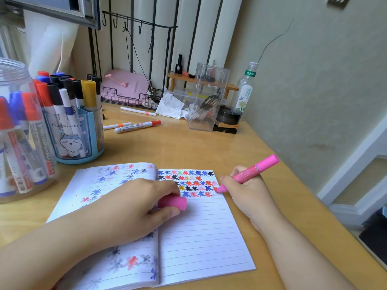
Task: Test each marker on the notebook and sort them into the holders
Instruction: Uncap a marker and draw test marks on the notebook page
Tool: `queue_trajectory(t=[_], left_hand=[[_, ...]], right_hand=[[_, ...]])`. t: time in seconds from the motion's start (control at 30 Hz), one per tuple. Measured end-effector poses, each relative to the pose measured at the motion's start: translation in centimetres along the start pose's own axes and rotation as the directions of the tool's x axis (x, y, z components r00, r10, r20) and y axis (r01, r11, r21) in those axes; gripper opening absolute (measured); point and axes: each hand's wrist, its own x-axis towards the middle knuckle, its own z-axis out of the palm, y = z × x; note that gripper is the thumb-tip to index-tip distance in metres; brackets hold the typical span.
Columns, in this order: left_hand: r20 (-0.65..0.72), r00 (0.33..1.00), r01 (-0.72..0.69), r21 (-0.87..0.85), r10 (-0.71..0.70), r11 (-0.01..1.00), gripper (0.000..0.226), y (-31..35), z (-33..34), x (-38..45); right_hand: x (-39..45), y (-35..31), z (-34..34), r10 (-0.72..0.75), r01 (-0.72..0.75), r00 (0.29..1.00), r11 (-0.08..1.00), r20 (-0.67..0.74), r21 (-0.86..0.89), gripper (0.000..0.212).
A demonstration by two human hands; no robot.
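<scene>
The notebook (201, 233) lies open on the wooden desk (188, 147), nearest the person, its lined right page blank below five rows of small coloured star marks at the top. The left hand (134, 208) rests palm down across the spine and the left page, pinning the book flat; its fingers are curled around a pink cap (172, 203), which pokes out between thumb and forefinger over the right page. The right hand (245, 191) sits at the right edge of the same page, fingers closed in a writing grip around a pink marker (251, 171). The marker's tip touches the paper at the end of the last row of marks, and its barrel slants up and away to the right. The two hands are apart, with a strip of marked page between them.

Further back on the left stands a clear plastic jar (18, 130) holding red and blue capped markers, and just beside it a blue holder (79, 132) with a cartoon cat on it, filled with black, red and yellow capped markers. Beyond the notebook three loose white markers (137, 126) with orange or red ends lie on the desk. Behind them are a clear acrylic box (206, 97), a crumpled tissue (170, 105), a pink case (123, 84) in a wire tray, and a glass bottle (245, 91) near the wall.
</scene>
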Motion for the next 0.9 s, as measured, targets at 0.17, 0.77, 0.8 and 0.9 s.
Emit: queue_trajectory(t=[0.17, 0.77, 0.8, 0.9], left_hand=[[-0.044, 0.997, 0.054, -0.109, -0.059, 0.993, 0.036, 0.5, -0.3, 0.1], [-0.093, 0.996, -0.032, -0.233, 0.011, 0.972, 0.029, 1.8, -0.6, 0.1], [-0.105, 0.994, -0.047, -0.224, 0.024, 0.973, 0.03, 1.8, -0.5, 0.1], [-0.145, 0.989, -0.069, -0.205, 0.039, 0.976, 0.033, 1.9, -0.5, 0.1]], right_hand=[[-0.9, -2.1, -0.1, -0.02, -0.021, 0.995, 0.921, 0.1, 0.389, 0.026], [-3.6, -3.9, 1.7, -0.163, -0.018, 0.944, 0.845, 0.288, 0.535, 0.025], [-3.6, -3.8, 1.7, -0.165, -0.024, 0.945, 0.828, 0.284, 0.56, 0.025], [-3.6, -3.9, 1.8, -0.159, -0.046, 0.945, 0.801, 0.286, 0.597, 0.026]])
